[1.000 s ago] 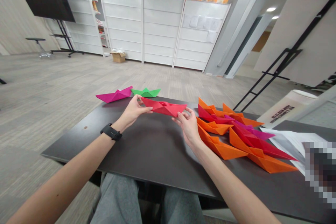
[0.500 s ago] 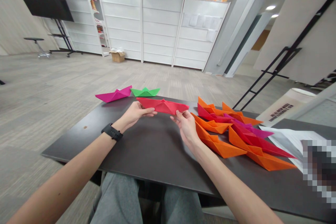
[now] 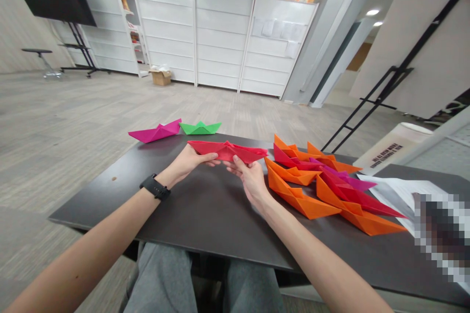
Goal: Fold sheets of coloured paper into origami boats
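A red paper boat [image 3: 227, 151] is held up over the dark table [image 3: 205, 210], its long side toward me. My left hand [image 3: 194, 156], with a black watch on the wrist, pinches its left part, thumb on the near side. The thumb of my right hand [image 3: 249, 173] presses on the near side right of the middle, its fingers underneath. Behind, near the far edge, a green paper boat [image 3: 200, 128] sits beside a magenta paper boat [image 3: 156, 132]. Several orange paper boats [image 3: 304, 205] and red ones [image 3: 360, 195] stand grouped right of my right hand.
White sheets of paper [image 3: 396, 186] lie at the right of the table, partly under a blurred patch. A white cylinder with printed text [image 3: 392, 146] stands behind them. A whiteboard on a black stand [image 3: 414, 58] rises at the right; a cardboard box [image 3: 160, 77] sits on the floor.
My right hand has slid left along the red boat, from near its right end toward the middle. The boat has lowered slightly and its upper edges show more. The view has shifted a little.
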`<state>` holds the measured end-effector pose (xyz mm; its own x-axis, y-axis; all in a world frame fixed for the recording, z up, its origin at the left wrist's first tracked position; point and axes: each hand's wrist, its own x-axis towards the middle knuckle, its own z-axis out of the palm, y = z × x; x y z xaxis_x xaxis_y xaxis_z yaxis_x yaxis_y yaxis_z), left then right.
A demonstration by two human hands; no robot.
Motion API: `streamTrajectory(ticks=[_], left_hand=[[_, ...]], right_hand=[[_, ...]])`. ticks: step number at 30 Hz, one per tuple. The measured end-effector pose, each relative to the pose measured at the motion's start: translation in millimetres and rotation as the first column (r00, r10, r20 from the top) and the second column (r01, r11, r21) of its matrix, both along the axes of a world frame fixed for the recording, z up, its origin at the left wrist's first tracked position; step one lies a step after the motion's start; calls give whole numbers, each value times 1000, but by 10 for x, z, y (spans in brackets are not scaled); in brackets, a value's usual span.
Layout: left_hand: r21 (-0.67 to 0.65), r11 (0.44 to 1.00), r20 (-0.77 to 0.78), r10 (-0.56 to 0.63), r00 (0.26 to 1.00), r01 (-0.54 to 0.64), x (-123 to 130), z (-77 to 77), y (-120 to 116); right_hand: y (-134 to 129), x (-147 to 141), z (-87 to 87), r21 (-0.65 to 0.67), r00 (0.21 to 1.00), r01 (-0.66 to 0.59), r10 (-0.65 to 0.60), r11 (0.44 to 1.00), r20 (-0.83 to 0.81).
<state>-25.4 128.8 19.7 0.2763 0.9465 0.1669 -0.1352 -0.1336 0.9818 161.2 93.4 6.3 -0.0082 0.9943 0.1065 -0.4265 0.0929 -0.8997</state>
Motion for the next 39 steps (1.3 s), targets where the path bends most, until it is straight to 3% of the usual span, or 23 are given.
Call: streamTrajectory(ticks=[8,22,27,39], left_hand=[[-84,995,25,63,998,-61,-64,-35,75],[-105,994,-64,4,998,-10,-125,-32,72],[-74,997,-89,7,996,-14,-147,7,49],[-116,993,-9,20,1000,-21,-184,15,81]], right_hand=[[9,53,-11,-4,989,146,-146,989,-30],[-1,148,24,-39,964,260,-262,965,-49],[-9,189,40,34,947,319,-320,947,24],[35,241,32,97,928,372,-373,923,-11]])
